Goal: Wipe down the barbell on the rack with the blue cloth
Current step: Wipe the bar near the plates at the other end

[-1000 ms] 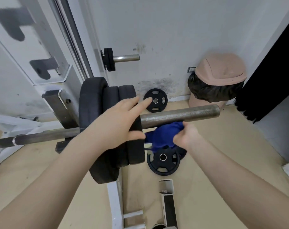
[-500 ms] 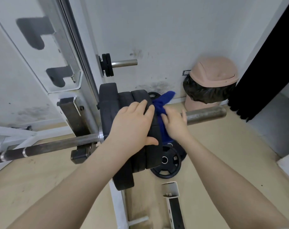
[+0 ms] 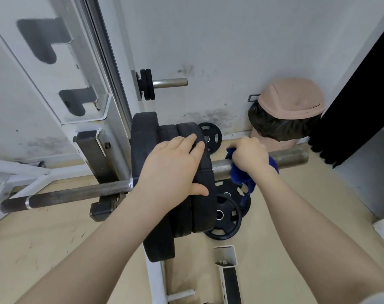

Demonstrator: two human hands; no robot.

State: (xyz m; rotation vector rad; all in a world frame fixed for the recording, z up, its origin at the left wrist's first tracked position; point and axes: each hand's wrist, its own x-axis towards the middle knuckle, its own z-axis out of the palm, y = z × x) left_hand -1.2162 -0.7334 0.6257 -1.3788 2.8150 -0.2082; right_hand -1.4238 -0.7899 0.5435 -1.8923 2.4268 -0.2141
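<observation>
- Wiping the bare sleeve end of the barbell (image 3: pixel 292 157) now: right hand (image 3: pixel 250 155) has slid outward, from tight against the weight plates (image 3: pixel 186 178) half a second ago to mid-sleeve.
- Blue cloth (image 3: pixel 241 175) is bunched under the right hand, fingers curled shut around cloth and sleeve; loose tail hangs toward 6 o'clock.
- Left hand (image 3: pixel 171 170) stays flat on the outer plate, fingers pressed together over the rim, thumb hooked on the plate face; gripping nothing, just bracing.
- Barbell sits on the rack (image 3: pixel 94 154), shaft running out to 9 o'clock, sleeve tip at 3 o'clock.
- A second ago the cloth was under the sleeve, then up against the plate; now it wraps the sleeve. Likely means the plate-side patch is done and the stroke is heading for the tip.
- Long shaft at 9 o'clock looks untouched, so the task seems early to midway.
- Loose plates on floor (image 3: pixel 226 216) at 6 o'clock, bin (image 3: pixel 289 99) at 1 o'clock; neither in play.
</observation>
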